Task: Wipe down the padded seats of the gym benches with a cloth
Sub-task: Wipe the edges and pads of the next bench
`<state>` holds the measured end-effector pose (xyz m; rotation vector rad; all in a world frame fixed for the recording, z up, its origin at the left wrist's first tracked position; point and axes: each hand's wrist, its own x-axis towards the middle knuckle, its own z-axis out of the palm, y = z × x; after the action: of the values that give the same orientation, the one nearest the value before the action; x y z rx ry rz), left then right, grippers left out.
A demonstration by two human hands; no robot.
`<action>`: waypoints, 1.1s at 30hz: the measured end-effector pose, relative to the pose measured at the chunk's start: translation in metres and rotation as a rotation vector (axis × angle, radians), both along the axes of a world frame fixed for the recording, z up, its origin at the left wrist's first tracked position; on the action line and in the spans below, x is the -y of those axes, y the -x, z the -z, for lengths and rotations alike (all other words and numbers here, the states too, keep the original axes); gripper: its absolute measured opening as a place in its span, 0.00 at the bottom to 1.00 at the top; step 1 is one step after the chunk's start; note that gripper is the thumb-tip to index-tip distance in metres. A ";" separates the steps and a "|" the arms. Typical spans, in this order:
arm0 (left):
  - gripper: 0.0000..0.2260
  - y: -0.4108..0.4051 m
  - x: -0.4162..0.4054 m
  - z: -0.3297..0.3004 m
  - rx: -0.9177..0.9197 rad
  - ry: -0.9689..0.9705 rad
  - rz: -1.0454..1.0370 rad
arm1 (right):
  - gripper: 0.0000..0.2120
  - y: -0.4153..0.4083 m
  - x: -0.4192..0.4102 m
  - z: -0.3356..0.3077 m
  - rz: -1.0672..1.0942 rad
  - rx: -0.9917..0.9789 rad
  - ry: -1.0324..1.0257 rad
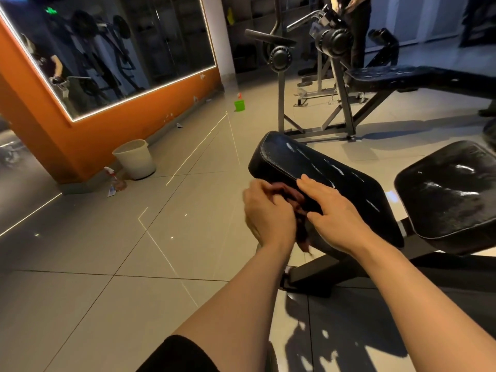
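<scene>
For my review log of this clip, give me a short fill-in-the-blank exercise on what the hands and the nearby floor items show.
1. The left hand grips a dark red ____ against the black bench pad.
2. The right hand lies flat with ____ fingers on that pad.
3. A spray bottle lies on the floor beside the cream ____, by the orange wall.
4. Farther off stands a small ____ cup.

Missing: cloth; straight; bucket; green

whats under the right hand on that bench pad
The right hand lies with fingers straight on the black bench pad, its edge over a dark reddish cloth that the left hand grips. How far the cloth reaches under the palm is hidden.
</scene>
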<state>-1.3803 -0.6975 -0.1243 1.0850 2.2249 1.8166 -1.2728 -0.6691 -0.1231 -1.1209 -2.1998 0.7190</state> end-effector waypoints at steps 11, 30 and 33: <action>0.21 -0.011 -0.008 0.005 -0.101 -0.032 0.118 | 0.34 0.001 0.002 -0.002 -0.001 -0.040 0.009; 0.10 -0.003 -0.003 0.004 0.009 -0.132 0.137 | 0.33 0.003 0.000 0.000 0.006 -0.036 0.022; 0.10 -0.004 0.001 0.013 -0.019 0.002 0.284 | 0.37 0.003 0.001 0.000 0.004 -0.048 0.033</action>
<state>-1.3761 -0.6982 -0.1371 1.3434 1.9600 1.6909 -1.2755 -0.6702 -0.1231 -1.1133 -2.1524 0.7753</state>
